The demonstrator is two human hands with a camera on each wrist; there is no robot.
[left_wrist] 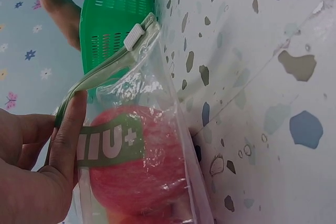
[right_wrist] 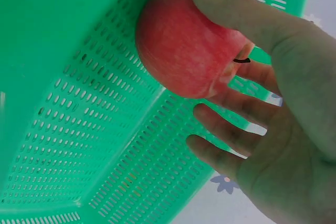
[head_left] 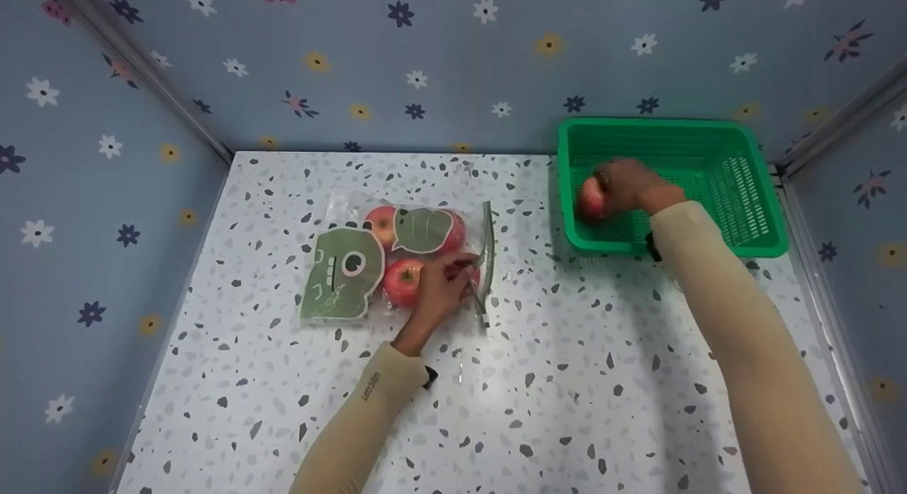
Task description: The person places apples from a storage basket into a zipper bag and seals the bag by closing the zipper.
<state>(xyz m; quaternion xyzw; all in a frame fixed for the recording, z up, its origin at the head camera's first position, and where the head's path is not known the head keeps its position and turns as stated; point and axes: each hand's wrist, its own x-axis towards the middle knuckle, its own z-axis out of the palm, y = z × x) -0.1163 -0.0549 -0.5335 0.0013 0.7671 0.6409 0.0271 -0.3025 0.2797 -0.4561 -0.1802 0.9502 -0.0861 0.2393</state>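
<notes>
From the head: right hand [head_left: 627, 186] cupping an apple [head_left: 592, 198] inside the basket [head_left: 744, 196], left hand [head_left: 443, 288] pinching the bag [head_left: 340, 267] by its zipper edge; left wrist: fingers [left_wrist: 71, 135] against the bag's apples [left_wrist: 139, 177]; right wrist: thumb and fingers curled around the apple.

The bench [head_left: 567, 380] was a white slab speckled with grey and dark flecks, closed in on three sides by blue flowered walls. A clear zip bag [head_left: 397, 264] with green cartoon print lay flat on it, left of the middle, with red apples inside and its zip edge turned to the right. A green slotted basket [head_left: 751, 196] stood at the far right corner, well apart from the bag.
</notes>
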